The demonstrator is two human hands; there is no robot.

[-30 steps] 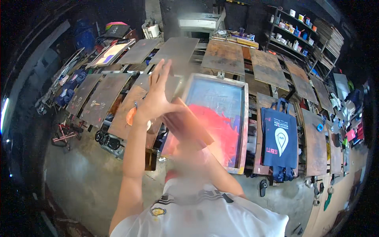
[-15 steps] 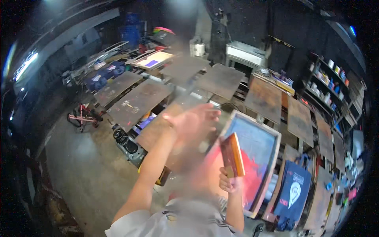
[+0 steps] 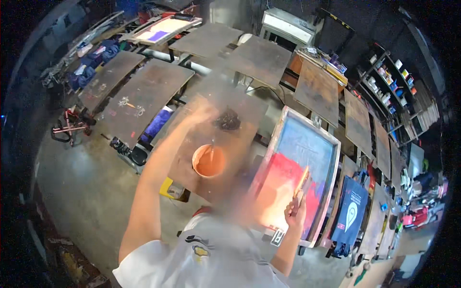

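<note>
Head-worn wide fisheye, overhead, facing down

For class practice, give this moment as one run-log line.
right hand: holds squeegee over red-inked screen | left hand: blurred, over brown board | orange pot: on board

The tub (image 3: 203,168) stands on the near desk (image 3: 182,161). From it, the framed screen (image 3: 307,137) lies at three o'clock, the tote bag (image 3: 353,201) beyond toward four, the shelf rack (image 3: 379,77) at two, the cabinet (image 3: 288,25) at one, another frame (image 3: 156,30) at eleven, the metal stand (image 3: 72,128) just past nine.
</note>
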